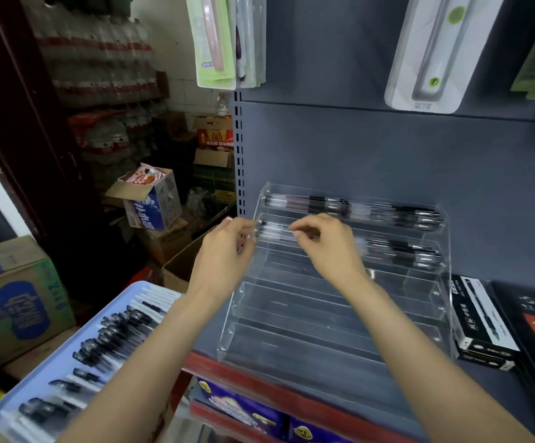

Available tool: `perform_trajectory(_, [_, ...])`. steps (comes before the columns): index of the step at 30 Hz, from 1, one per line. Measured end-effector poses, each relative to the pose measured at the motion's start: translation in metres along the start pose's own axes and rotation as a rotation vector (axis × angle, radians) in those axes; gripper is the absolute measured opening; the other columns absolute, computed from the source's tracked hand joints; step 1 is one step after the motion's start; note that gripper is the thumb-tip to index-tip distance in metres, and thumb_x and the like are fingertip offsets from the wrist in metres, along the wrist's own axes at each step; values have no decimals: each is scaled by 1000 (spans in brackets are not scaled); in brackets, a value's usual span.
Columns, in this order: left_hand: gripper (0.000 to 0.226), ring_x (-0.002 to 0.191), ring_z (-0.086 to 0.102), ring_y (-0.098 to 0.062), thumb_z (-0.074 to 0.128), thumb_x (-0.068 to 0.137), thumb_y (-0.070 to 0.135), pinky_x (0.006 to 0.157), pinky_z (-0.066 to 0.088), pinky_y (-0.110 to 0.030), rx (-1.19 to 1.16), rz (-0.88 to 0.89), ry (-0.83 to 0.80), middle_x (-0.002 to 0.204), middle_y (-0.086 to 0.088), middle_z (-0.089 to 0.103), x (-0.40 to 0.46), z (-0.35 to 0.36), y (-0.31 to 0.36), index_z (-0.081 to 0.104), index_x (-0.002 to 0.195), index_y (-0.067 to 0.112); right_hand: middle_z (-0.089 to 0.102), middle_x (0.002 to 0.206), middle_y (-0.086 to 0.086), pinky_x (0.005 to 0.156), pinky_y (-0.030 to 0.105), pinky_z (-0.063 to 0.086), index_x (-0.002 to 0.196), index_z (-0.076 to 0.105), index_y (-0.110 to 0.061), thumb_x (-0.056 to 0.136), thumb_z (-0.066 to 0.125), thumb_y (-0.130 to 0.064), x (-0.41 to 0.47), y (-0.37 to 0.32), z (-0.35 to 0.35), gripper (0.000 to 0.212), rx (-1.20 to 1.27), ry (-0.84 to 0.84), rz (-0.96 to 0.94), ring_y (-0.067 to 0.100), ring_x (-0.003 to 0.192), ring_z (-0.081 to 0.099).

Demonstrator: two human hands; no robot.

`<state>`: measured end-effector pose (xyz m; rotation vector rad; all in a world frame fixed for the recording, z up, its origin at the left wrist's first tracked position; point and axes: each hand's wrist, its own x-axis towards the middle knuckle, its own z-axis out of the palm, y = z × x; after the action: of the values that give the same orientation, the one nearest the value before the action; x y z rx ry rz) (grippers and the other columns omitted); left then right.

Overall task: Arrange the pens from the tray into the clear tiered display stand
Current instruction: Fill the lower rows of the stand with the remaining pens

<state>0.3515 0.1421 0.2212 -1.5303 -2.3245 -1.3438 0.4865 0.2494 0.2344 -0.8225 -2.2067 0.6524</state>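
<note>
Nearest me, at my lower left, the blue tray (pixel 132 290) sits tilted toward the shelf, and I judge it is parked there so the supply stays within a short reach of my left arm. The loose pens (pixel 106 337) in it lie side by side across its floor, caps dark, so a single one can be picked without disturbing the row.

Beyond it, on the grey shelf (pixel 413 398), stands the clear tiered display stand (pixel 291 340). Its lower steps hold nothing I can see; the filling runs from the top down, which keeps my arms from reaching over pens already set.

Further in, both hands meet at the second tier's left end. My left hand (pixel 228 251) has its fingers curled at the end of a pen (pixel 272 230), apparently pinching it, though blur keeps me from being sure. My right hand (pixel 323 241) pinches the same pen further along its barrel with thumb and forefinger. Two holds, I judge, let me lay it level into the trough.

To the right on that tier lies a pen cluster (pixel 400 254). Farthest, the top tier carries a full pen row (pixel 349 206) against the back panel.
</note>
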Motion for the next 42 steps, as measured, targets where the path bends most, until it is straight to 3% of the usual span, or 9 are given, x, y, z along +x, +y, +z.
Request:
perform_trajectory(5, [13,76,55,11,56,92,16,66,38,1,-30,-68,58,85,13,62,-41,-36,-38,65,101,19,63,99,-2,73,8,40,100,68,-17,92,50,-7,-28,-41,49,22,96,-108,-59,9,87,56])
perform_trajectory(13, [21,86,57,-13,50,96,19,72,39,-21,112,-312,-63,102,-3,66,-111,-103,-177,63,111,11,55,100,1,81,21,42,110,65,-10,94,48,-8,-76,-107,193,23,114,-381,-53,15,90,56])
perform_trajectory(17, [14,75,52,-24,48,97,14,67,34,-29,185,-362,-246,84,-9,59,-134,-128,-259,61,92,13,58,109,12,81,37,47,113,61,-8,96,45,-12,-98,-126,274,23,41,-563,13,28,89,60])
perform_trajectory(20, [26,68,49,-25,46,95,10,66,36,-35,225,-351,-408,78,-18,54,-149,-138,-321,56,71,9,58,109,26,84,51,47,110,59,3,97,43,-8,-116,-129,331,24,-27,-673,153,41,94,58])
perform_trajectory(22, [22,88,60,-32,46,96,14,76,45,-38,257,-352,-504,104,-15,64,-159,-140,-351,66,102,6,54,123,22,89,52,46,123,54,-4,99,42,-11,-127,-123,361,29,-92,-718,236,38,105,56])
perform_trajectory(24, [32,105,57,-33,44,98,17,84,46,-40,302,-349,-617,124,-14,57,-166,-140,-372,55,126,9,44,139,13,95,46,45,135,45,-10,100,42,-14,-136,-116,382,36,-163,-734,298,31,118,50])
perform_trajectory(29, [39,127,43,-30,45,97,15,99,41,-42,370,-203,-707,142,-10,44,-176,-134,-411,46,136,12,41,136,14,92,43,46,137,43,-13,99,43,-16,-154,-102,406,38,-273,-744,346,32,112,50])
perform_trajectory(35, [37,117,47,-32,46,93,3,91,40,-41,386,-126,-665,127,-10,54,-164,-131,-423,54,128,12,48,117,16,79,43,49,119,53,-11,97,46,-10,-147,-95,416,23,-346,-681,337,32,98,52])
perform_trajectory(42, [20,95,59,-33,53,93,19,81,37,-38,434,41,-663,105,-9,62,-149,-133,-429,61,111,16,50,107,18,81,50,48,105,50,-6,93,54,-10,-136,-86,417,13,-296,-719,377,35,91,52])
